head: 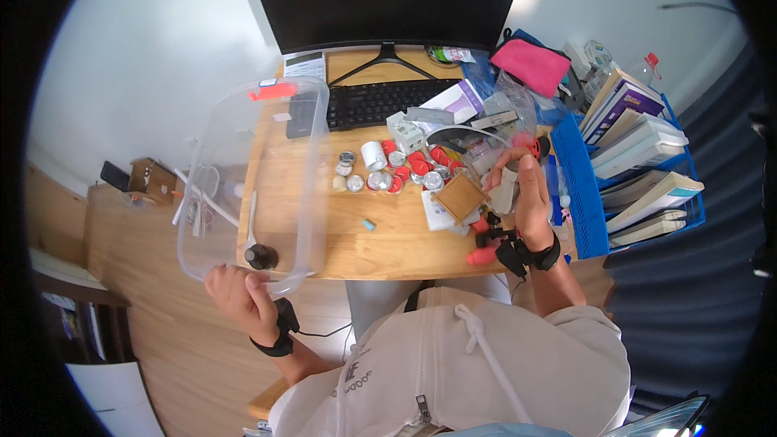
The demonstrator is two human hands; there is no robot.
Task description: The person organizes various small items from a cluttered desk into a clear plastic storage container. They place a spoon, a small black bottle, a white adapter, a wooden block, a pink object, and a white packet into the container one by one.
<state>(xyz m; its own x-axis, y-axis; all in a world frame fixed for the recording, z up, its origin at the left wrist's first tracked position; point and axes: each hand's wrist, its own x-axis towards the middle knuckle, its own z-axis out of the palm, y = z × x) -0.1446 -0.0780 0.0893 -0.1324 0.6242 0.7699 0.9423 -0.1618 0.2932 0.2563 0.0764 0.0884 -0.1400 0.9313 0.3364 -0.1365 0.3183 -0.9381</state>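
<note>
My left hand (240, 300) grips the near rim of a clear plastic bin (312, 182) at the table's left edge; a dark round bottle (261, 256) shows through its wall. My right hand (527, 194) is at the right, its fingers around a pale object (504, 192) that I cannot name. Left of it lies a square wooden piece (459, 196) on white packaging. Red tealight candles (419, 165) and silver tealights (433, 180) are heaped mid-table, beside a white cylinder (373, 156). A small blue-green piece (368, 225) lies nearer the front edge.
A monitor (388, 0) and black keyboard (388, 100) stand behind, with a calculator (305, 65) to their left. A blue file rack (583, 188) with books borders the right side. A pink pouch (531, 67) and plastic bags crowd the back right. Red and black items (482, 255) lie near the front edge.
</note>
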